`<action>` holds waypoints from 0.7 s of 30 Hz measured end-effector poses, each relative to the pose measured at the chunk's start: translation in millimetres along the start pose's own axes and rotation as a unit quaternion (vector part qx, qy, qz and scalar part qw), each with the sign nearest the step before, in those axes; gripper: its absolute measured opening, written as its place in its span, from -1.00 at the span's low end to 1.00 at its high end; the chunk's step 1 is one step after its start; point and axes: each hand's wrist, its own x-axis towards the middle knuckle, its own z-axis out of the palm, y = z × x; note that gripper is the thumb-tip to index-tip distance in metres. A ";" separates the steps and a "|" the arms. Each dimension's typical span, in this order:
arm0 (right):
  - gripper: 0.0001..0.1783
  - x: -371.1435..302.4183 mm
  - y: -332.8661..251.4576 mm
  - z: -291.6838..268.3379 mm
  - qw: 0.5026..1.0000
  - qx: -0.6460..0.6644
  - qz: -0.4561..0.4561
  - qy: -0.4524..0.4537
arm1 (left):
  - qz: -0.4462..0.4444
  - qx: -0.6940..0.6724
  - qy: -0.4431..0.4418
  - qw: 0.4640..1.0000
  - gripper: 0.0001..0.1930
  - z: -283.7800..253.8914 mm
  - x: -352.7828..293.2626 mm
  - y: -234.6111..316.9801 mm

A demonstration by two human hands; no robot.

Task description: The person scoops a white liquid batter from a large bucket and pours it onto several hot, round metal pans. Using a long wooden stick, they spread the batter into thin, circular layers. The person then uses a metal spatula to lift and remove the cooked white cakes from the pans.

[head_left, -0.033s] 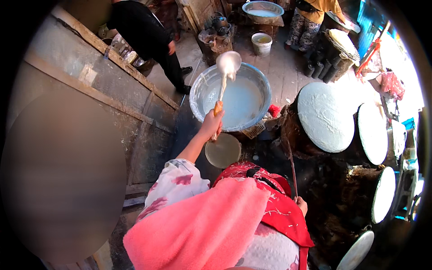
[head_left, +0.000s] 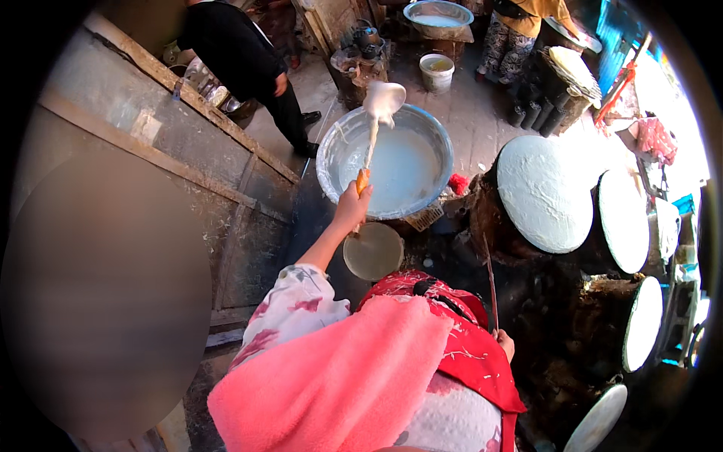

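Note:
My left hand (head_left: 352,207) is closed round the orange-brown handle of a ladle (head_left: 385,100). The ladle's bowl is coated in pale batter, with some hanging from its edge, over the far side of a wide basin (head_left: 444,184). Whitish batter (head_left: 407,162) lies in that basin. At my right side, my right hand (head_left: 505,344), partly hidden by my red apron (head_left: 482,361), grips a long thin stick (head_left: 491,282) that points away from me. To the right is a large round griddle (head_left: 546,192) spread with white batter.
More round pale-topped griddles (head_left: 623,220) stand along the right. A round container (head_left: 374,252) sits below the basin. Beyond are a white bucket (head_left: 437,73) and a second basin (head_left: 437,19). A person in black (head_left: 245,60) stands at the far left, another person (head_left: 512,38) at the far right.
The ladle's bowl has shifted slightly up and to the right, and the batter at its edge hangs differently. My right hand and the stick stay almost where they were.

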 end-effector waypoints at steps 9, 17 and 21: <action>-0.55 -53.6 73.2 31.5 0.983 0.173 0.069 -0.001 | -0.181 -0.333 -0.312 0.871 -0.71 48.4 26.7 105.4; -0.74 -128.4 111.5 50.8 0.971 0.111 0.125 0.172 | -0.183 -0.243 -0.557 0.773 -0.64 192.1 -8.3 192.6; -0.71 -119.4 137.6 49.3 0.905 0.254 0.153 0.304 | -0.264 -0.200 -0.660 0.675 -0.60 311.2 -54.4 223.8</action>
